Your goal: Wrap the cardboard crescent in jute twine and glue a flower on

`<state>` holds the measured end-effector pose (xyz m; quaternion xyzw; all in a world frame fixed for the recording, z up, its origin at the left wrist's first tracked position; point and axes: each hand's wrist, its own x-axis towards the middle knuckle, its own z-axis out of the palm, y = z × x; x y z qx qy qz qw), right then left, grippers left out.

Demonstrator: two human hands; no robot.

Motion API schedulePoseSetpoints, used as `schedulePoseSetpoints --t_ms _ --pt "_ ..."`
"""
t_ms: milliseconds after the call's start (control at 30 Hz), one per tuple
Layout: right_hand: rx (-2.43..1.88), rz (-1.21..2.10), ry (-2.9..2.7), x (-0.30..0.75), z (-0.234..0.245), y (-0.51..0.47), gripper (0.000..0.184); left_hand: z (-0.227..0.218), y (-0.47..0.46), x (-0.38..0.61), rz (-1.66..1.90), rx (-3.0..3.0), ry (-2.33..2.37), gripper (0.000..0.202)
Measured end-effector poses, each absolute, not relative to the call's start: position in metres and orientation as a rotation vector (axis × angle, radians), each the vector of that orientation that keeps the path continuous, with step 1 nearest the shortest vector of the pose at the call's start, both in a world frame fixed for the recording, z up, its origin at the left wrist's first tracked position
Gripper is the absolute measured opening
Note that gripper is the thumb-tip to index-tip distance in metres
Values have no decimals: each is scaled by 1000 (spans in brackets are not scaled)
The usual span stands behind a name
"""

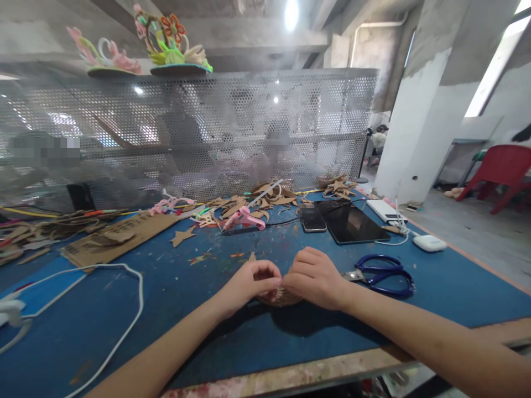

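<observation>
Near the front middle of the table, my left hand [255, 281] and my right hand [317, 278] meet with their fingertips almost touching. Between and below them is a small brown ribbed piece [282, 298], perhaps wrapped in cord; most of it is hidden by the fingers. The left hand is closed around its left side, thumb and forefinger pinched together. Curled fingers of the right hand pinch at its right side. Whether a thin strand runs between the fingertips I cannot make out. Scissors with blue handles [384, 275] lie just right of my right hand, blades partly hidden behind it.
Beyond the hands lie a pink glue gun [244, 219], a cardboard star [181, 237] and cardboard scraps [236, 205]. A phone [314, 221], a black tablet [352, 222] and a white charger [430, 242] sit right. A white cable [139, 293] loops at left, below a cardboard sheet [124, 239]. A perforated screen [232, 132] stands behind.
</observation>
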<state>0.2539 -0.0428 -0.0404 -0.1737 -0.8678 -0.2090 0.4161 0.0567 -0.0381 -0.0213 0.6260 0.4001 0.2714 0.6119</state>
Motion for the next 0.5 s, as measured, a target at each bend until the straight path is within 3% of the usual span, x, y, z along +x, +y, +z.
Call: schedulePoseSetpoints --t_ms 500 --pt "-412 -526 -2211 255 -39 -43 27 -25 -35 53 604 1506 907 40"
